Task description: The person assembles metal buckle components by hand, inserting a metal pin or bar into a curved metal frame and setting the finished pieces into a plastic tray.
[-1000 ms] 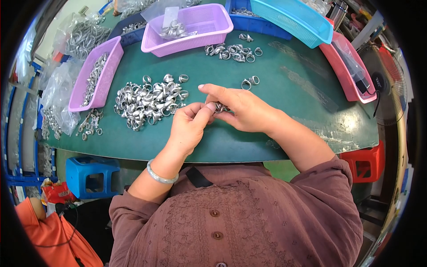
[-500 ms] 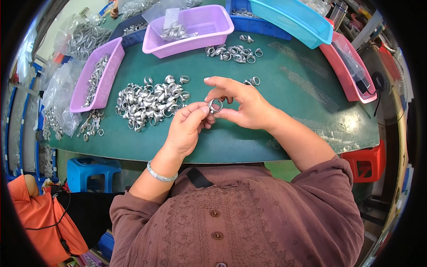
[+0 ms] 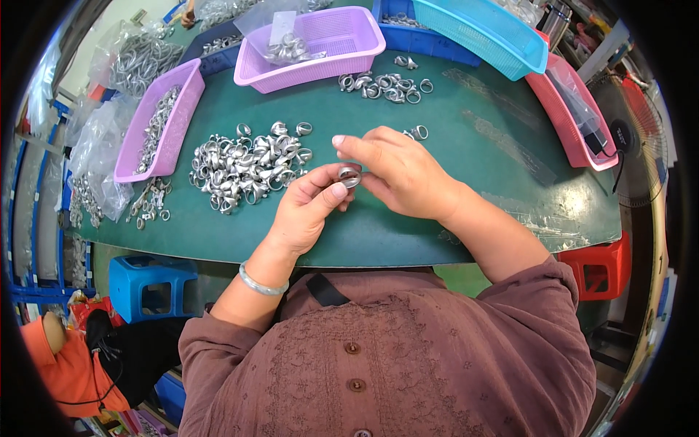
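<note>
A silver metal ring [image 3: 351, 182] is pinched between the thumb and fingers of my left hand [image 3: 304, 210], above the green table. My right hand [image 3: 411, 175] hovers just right of the ring with its index finger stretched out to the left. Its thumb side comes close to the ring; whether it touches cannot be made out. Left of my hands lies a large heap of silver rings [image 3: 244, 171] on the table. A couple of rings [image 3: 418, 132] show just beyond my right hand, and a smaller group of rings [image 3: 389, 87] lies farther back.
Purple baskets with metal pieces stand at the left [image 3: 191, 109] and the back [image 3: 251, 80]. A turquoise basket [image 3: 502, 51] and a pink basket [image 3: 579, 146] are at the back right, near a fan [image 3: 633, 138]. Stools, one blue [image 3: 138, 291] and one red [image 3: 611, 266], flank the table [image 3: 510, 211].
The ring has turned in my left fingers, from upright and facing me to tilted. My right hand has rolled over, its back now more visible. At the lower left, the person in orange has shifted.
</note>
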A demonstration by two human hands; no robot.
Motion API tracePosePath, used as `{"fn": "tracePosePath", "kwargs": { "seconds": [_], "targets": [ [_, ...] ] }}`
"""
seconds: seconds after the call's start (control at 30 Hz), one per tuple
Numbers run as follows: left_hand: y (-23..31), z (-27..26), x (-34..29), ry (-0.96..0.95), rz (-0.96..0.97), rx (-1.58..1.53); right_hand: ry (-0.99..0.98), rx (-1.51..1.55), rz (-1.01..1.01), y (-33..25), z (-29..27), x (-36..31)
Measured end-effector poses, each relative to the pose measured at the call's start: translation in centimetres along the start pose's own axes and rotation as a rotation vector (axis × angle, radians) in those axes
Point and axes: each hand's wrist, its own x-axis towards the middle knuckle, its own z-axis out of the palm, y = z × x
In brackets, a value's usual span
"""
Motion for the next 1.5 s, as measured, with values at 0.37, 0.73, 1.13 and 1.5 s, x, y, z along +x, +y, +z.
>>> {"fn": "tracePosePath", "kwargs": {
  "seconds": [0.37, 0.73, 1.13, 1.5],
  "targets": [
    [-0.1, -1.1, -0.2, -0.182, -0.016, -0.24, -0.537, -0.807, 0.533, 3.1, -2.0, -1.8],
    [0.0, -1.0, -0.2, -0.078, -0.098, -0.282, -0.443, -0.642, 0.563, 4.0, -1.5, -2.0],
    [0.4, 1.0, 0.5, 0.062, -0.23, -0.075, -0.079, 0.106, 0.22, 1.4, -0.4, -0.5],
    [-0.2, 1.9, 0.4, 0.186, 0.187, 0.497, 0.022, 0.179, 0.082, 0.7, -0.1, 0.0]
  ]
}}
